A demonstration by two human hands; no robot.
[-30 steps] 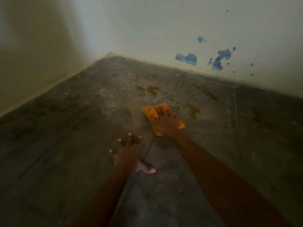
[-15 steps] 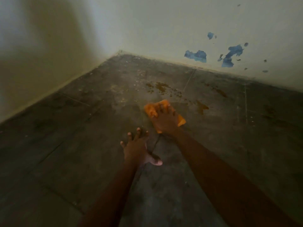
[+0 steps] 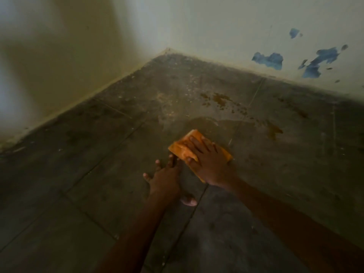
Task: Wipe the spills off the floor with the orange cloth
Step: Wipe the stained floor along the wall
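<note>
Orange cloth (image 3: 182,151) lies on the floor (image 3: 88,174) beneath the right hand (image 3: 206,164), whose straight, spread fingers press it flat. The left hand (image 3: 165,183) rests splayed, fingertips just beside the cloth. Earlier a gap separated them; the cloth has slid back from the brown spills (image 3: 220,99).

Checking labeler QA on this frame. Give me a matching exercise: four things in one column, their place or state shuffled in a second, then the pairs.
Column 1
1. orange cloth
2. left hand
3. brown spills
4. blue patches

Column 2
A. on the wall
B. flat on the bare floor, fingers spread
C. pressed down under the right hand
D. on the floor beyond the orange cloth, nearer the wall

Pairs: 1-C, 2-B, 3-D, 4-A
</note>
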